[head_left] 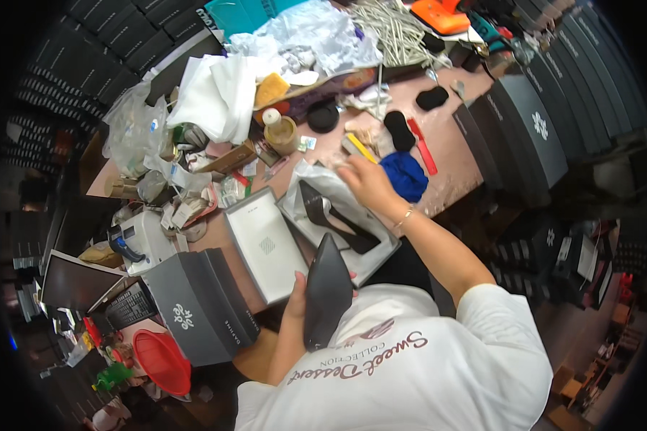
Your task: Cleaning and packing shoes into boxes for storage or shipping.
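- Head view: the left hand (297,293) is wrapped around a black pointed-toe high-heeled shoe (327,287), held upright against the body, just off the desk's near edge.
- The right hand (365,181) reaches forward, fingers pinching the white tissue paper (322,179) in an open grey shoe box (370,262) at the near edge, where the second black heeled shoe (331,215) lies.
- The box's white-lined lid (264,244) lies just left.
- The held shoe looks light and stiff with a smooth, likely slippery upper; the middle of the sole seems the safest grip, the thin heel the weakest.

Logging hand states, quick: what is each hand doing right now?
Left hand: closed, holding a black shoe.
Right hand: touching white tissue paper in the open box; grip unclear.
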{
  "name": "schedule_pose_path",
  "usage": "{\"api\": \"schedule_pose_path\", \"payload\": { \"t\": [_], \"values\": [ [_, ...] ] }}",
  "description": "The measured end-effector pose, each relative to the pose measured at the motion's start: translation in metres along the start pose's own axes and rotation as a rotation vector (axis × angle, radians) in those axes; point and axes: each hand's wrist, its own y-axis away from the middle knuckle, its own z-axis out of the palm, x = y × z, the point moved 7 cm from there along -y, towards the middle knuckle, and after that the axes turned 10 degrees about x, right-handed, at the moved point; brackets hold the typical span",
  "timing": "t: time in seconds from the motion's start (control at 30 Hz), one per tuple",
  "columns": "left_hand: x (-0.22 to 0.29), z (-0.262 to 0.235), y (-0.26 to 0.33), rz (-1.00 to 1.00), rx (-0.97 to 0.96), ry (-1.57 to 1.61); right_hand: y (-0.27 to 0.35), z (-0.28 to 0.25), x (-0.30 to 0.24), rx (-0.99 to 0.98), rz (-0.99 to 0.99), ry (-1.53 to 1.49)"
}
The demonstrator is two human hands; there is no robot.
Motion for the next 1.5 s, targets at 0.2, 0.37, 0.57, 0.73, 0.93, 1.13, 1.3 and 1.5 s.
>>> {"api": "schedule_pose_path", "payload": {
  "t": [0.2, 0.37, 0.57, 0.73, 0.93, 1.13, 1.3, 1.5],
  "values": [
    [0.007, -0.027, -0.022, 0.034, 0.124, 0.012, -0.095, -0.053, 0.141, 0.240, 0.239, 0.032],
    [0.031, -0.044, -0.057, 0.080, 0.253, 0.059, -0.084, -0.044, 0.196, -0.138, 0.315, 0.709],
    [0.069, -0.028, -0.106, 0.132, 0.199, 0.092, -0.068, -0.065, 0.219, 0.338, 0.291, 0.447],
    [0.075, -0.024, -0.120, 0.133, 0.217, 0.279, -0.064, -0.037, 0.124, 0.206, 0.116, 0.071],
    [0.082, -0.023, -0.114, 0.182, 0.240, 0.164, -0.140, 0.084, 0.088, 0.045, -0.478, 0.475],
    [0.082, -0.044, -0.083, 0.241, 0.270, 0.132, -0.148, 0.108, 0.098, -0.126, -0.345, 0.552],
    [0.066, -0.059, -0.054, 0.260, 0.290, 0.123, -0.009, 0.043, -0.064, -0.474, -0.218, -0.205],
    [0.012, -0.069, -0.026, 0.243, 0.295, 0.169, 0.081, 0.053, -0.125, -0.282, -0.379, -0.245]
  ]
}}
